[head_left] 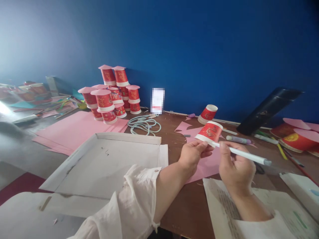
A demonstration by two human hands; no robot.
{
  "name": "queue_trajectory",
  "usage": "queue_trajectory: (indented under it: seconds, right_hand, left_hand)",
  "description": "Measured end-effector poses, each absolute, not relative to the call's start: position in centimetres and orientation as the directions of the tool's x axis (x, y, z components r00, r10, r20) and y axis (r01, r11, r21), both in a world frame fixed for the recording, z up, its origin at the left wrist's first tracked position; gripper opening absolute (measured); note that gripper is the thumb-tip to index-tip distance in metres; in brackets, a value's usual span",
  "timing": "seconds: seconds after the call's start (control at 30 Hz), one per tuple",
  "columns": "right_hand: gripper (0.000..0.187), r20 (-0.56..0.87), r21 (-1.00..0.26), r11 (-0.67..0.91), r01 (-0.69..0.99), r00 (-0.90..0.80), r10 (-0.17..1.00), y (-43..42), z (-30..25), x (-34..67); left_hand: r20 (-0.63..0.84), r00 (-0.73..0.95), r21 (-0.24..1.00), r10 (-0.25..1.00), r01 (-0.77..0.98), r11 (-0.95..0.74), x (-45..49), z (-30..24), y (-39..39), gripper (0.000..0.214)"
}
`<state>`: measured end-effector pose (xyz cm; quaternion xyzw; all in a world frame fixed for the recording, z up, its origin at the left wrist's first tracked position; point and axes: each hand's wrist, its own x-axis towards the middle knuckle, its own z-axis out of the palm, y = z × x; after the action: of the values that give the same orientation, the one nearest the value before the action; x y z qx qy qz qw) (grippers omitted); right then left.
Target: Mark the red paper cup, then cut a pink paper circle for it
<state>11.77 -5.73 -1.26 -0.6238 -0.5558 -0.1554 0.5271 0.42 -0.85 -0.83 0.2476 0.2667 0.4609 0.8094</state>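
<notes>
My left hand (193, 156) is closed on the white rim of a red paper cup (210, 131) with a gold and dark printed figure. The cup is tilted, mouth end towards me and base up. My right hand (236, 166) grips a slim white pen (249, 155) with a grey end. Its tip meets the white rim close to my left fingertips; whether it touches cannot be made out. Just behind stands a second red paper cup (207, 114), base up. Cut pink paper (205, 167) lies on the table beneath my hands.
Stacked red cups with pink paper tops (103, 101) stand at the back left, beside pink sheets (72, 127). A coiled cable (144, 124), a phone (157, 101), an open white box lid (127, 159), a leaning black cylinder (269, 109) and a glue stick (238, 139) surround the work area.
</notes>
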Motion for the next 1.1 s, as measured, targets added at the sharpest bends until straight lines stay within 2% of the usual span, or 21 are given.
queue_trajectory:
  seconds: [0.43, 0.63, 0.83, 1.1]
  right_hand:
    - [0.028, 0.766, -0.488, 0.175, 0.855, 0.324, 0.554, -5.87, -0.96, 11.42]
    - [0.034, 0.781, -0.542, 0.182, 0.82, 0.411, 0.471, -5.81, -0.9, 11.38]
    - [0.033, 0.743, -0.539, 0.189, 0.821, 0.358, 0.565, -5.97, -0.88, 11.27]
    - [0.029, 0.765, -0.471, 0.201, 0.859, 0.285, 0.577, -5.91, -1.04, 11.38]
  left_hand:
    - [-0.239, 0.424, 0.665, 0.874, -0.584, 0.465, 0.11, -0.57, -0.89, 0.012]
    - [-0.267, 0.425, 0.618, 0.865, -0.614, 0.492, 0.14, -0.51, -0.86, 0.015]
    - [-0.285, 0.428, 0.59, 0.858, -0.627, 0.509, 0.05, -0.28, -0.92, 0.01]
    - [-0.266, 0.433, 0.603, 0.861, -0.622, 0.499, 0.09, -0.36, -0.85, 0.016]
